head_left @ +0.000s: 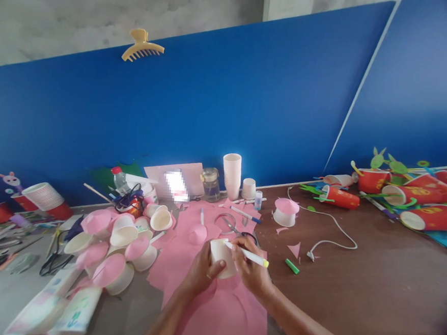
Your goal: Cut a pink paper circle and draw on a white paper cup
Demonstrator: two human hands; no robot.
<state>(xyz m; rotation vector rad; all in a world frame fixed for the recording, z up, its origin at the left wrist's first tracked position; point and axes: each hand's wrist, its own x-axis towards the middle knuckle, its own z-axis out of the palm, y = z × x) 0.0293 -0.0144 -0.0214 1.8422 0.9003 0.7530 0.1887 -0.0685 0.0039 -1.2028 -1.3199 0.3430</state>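
Note:
In the middle of the view my left hand (pixel 202 269) is wrapped round a white paper cup (pixel 222 256), its thumb across the cup's side. My right hand (pixel 252 271) grips a white marker (pixel 253 257) with a yellow end, and its tip meets the cup near the upper edge. Pink paper (pixel 213 315) lies under both hands. Just beyond them are a pair of scissors (pixel 231 227) and a small pink paper cone (pixel 198 233). A capless green marker cap (pixel 292 266) rests on the brown table to the right.
Several cups with pink cone tops (pixel 114 272) crowd the left side. A cup stack (pixel 231 175), a glass jar (pixel 210 184) and a pink-topped cup (pixel 285 211) stand at the back. Red cup crafts (pixel 432 215) lie far right, near a white cable (pixel 341 229).

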